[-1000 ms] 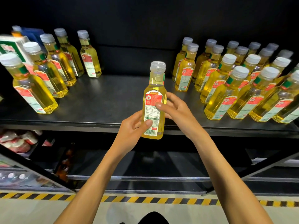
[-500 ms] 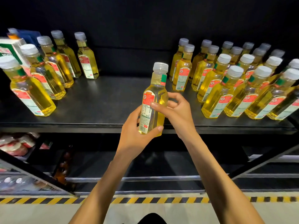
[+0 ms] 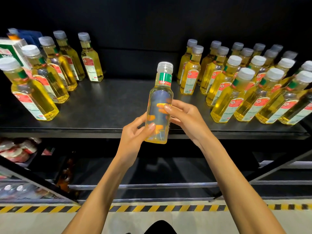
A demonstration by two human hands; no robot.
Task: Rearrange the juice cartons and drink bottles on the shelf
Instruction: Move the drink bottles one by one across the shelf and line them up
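Both hands clasped one upright bottle (image 3: 159,105). Left hand (image 3: 135,132) gripped at seven o'clock, right hand (image 3: 184,117) at three o'clock.

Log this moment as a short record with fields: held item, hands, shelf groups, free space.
held item: yellow drink bottle, upright, white cap on, clear side facing the camera
left hand: grips the lower body
right hand: grips the middle
left group: bottles beside a green-and-white carton
right group: bottles in rows
free space: bare shelf between the groups
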